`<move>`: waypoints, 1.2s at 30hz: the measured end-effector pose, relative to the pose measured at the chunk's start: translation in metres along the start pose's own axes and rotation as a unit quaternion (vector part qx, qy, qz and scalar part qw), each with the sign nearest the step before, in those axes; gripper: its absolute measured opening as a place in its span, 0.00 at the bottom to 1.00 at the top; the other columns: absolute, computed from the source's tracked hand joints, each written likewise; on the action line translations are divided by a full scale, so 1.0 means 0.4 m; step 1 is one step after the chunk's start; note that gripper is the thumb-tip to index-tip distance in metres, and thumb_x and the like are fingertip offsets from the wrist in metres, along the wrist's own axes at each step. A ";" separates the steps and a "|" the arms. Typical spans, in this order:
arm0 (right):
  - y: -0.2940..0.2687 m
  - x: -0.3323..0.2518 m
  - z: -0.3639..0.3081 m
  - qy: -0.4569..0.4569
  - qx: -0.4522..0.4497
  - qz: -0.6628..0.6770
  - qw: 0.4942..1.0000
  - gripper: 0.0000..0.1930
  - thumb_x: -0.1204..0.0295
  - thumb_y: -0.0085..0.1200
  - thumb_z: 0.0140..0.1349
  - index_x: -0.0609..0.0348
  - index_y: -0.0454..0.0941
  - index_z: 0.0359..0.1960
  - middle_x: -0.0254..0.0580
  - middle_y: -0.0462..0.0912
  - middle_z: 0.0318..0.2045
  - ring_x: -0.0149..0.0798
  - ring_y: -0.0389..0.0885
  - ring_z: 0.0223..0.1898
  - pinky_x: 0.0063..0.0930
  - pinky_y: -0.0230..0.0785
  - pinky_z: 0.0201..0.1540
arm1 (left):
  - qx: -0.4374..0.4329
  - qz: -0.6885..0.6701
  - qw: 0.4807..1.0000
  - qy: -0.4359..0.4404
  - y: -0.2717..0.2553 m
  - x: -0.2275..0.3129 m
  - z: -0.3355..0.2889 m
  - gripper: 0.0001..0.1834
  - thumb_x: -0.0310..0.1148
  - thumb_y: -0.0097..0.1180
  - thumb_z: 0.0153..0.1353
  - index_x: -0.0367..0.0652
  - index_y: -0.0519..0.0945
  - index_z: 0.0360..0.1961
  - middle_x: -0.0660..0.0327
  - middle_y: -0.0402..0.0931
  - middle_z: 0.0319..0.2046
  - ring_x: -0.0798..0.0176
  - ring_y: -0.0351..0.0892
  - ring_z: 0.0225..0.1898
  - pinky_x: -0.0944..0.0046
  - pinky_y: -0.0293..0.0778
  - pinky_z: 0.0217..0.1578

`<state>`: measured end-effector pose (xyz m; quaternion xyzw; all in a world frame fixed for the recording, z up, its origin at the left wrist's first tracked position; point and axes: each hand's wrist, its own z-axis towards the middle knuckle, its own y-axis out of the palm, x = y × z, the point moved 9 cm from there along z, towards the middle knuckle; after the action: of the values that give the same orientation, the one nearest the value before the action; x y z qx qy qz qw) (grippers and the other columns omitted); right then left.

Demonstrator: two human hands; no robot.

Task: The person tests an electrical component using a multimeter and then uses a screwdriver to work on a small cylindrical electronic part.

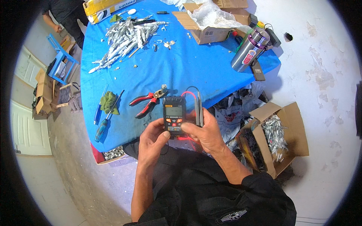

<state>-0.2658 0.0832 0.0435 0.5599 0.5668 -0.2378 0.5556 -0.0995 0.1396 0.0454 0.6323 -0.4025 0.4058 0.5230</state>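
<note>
Multimeter (174, 118): between our hands, at the edge of the blue table (181, 64);
Left hand (152, 139): we clasp its left side;
Right hand (206, 133): we grip its right side and grey probes (197, 113);
Pliers (154, 98): lying just beyond.

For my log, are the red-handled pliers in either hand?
No: the pliers lie on the blue cloth; left hand and right hand hold the meter.

Black multimeter (174, 113), apparently grey probes (201, 109), 2-tone red-and-black plier grips (148, 108), blue tablecloth (211, 71), silver flask (240, 61)
</note>
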 end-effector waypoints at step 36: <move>-0.044 -0.273 0.224 -0.134 0.124 -0.019 0.983 0.19 0.77 0.70 0.56 0.59 0.71 0.44 0.38 0.81 0.32 0.23 0.73 0.23 0.19 0.64 0.21 | 0.295 0.299 0.900 0.119 -0.429 -0.023 0.004 0.09 0.31 0.60 0.71 0.33 0.83 0.41 0.63 0.81 0.27 0.73 0.77 0.29 0.70 0.72 0.31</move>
<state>-0.2758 -0.0419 0.1111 0.5767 0.4637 -0.3900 0.5480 0.0574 0.1609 -0.0209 0.5549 -0.3692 0.7151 0.2107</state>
